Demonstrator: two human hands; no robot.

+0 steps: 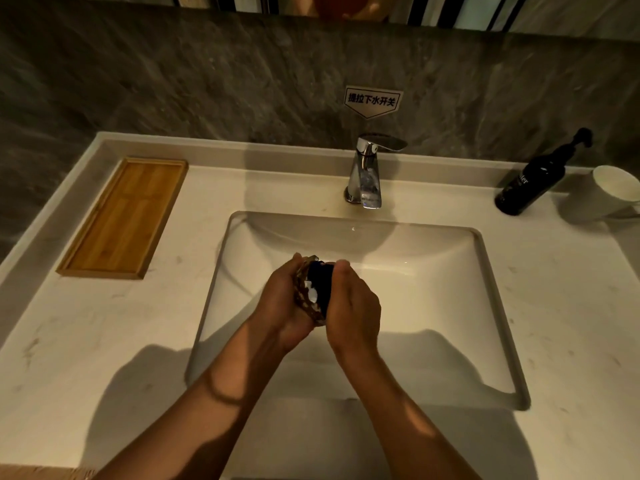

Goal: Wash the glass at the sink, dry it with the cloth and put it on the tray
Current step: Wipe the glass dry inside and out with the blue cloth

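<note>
Both my hands are together over the white sink. My left hand is wrapped around a faceted glass lying on its side, its mouth turned to the right. My right hand presses a dark blue cloth into and against the glass's mouth. Much of the glass is hidden by my fingers and the cloth. An empty wooden tray lies on the counter at the left, well apart from my hands.
A chrome tap stands behind the basin with no water visibly running. A black pump bottle and a white cup stand at the back right. A small sign is stuck to the dark stone wall.
</note>
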